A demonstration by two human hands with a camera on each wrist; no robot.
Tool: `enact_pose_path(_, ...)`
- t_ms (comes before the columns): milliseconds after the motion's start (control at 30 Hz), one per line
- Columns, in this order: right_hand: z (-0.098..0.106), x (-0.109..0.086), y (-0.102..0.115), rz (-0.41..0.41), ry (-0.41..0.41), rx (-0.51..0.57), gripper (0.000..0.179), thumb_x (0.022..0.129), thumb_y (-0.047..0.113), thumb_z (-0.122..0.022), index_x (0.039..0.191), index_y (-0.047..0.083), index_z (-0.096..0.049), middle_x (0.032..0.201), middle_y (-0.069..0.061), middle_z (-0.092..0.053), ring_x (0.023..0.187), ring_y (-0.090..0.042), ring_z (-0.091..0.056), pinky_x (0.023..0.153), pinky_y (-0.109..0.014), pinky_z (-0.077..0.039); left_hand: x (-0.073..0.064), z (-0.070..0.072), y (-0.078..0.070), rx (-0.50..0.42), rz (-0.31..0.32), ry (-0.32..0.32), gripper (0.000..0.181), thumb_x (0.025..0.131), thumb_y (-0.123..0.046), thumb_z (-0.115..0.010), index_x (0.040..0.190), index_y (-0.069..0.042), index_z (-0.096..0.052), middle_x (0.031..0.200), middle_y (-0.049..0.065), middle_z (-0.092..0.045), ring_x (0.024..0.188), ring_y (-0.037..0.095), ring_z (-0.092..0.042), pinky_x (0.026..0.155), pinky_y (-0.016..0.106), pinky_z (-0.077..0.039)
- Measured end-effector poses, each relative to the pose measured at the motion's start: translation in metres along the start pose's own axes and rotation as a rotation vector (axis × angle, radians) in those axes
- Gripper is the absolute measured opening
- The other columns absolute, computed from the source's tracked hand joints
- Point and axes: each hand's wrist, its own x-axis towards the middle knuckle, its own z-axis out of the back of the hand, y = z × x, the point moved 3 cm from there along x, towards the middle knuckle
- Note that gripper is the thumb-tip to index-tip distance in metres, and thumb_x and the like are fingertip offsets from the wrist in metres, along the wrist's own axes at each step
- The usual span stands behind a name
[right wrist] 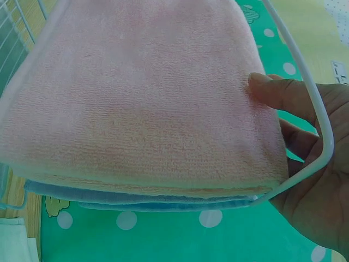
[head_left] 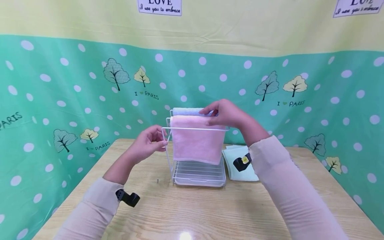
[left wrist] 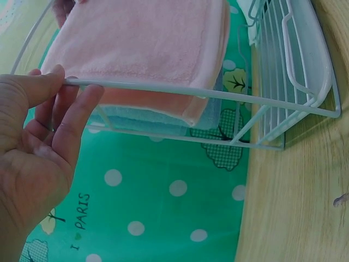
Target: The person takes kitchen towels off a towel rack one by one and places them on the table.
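Note:
A white wire rack (head_left: 195, 128) with a white tray (head_left: 192, 182) at its base stands on the table. Over one of its upper bars hangs a pink towel (head_left: 196, 143), and behind that a blue towel (head_left: 186, 111). My left hand (head_left: 147, 141) pinches the rack's left front upright (left wrist: 147, 87) between thumb and fingers. My right hand (head_left: 229, 113) reaches over the top right of the rack and pinches the pink towel's upper edge. In the right wrist view the thumb (right wrist: 278, 95) lies on the pink cloth; the fingers behind it are partly hidden.
A folded pale green towel (head_left: 235, 163) lies on the table just right of the rack, partly behind my right sleeve. A small dark mark or bit (head_left: 157, 180) shows on the wooden table (head_left: 186, 210). A patterned curtain (head_left: 195, 80) hangs behind.

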Motion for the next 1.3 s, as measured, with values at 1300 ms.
enact_pose_path(1300,-0.005,0.015,-0.002,-0.023,-0.037,0.068,0.017,0.077,0.017,-0.085,0.093,0.015,-0.08,0.085,-0.001,-0.073,0.082,-0.02,-0.065,0.07,-0.031,-0.058,-0.001,0.001,-0.001,0.012,0.006,0.02,0.016,0.092,0.003,-0.062,0.104,0.001,-0.052,0.091,0.019,-0.058,0.085,0.033,-0.061,0.075,0.041,-0.061)
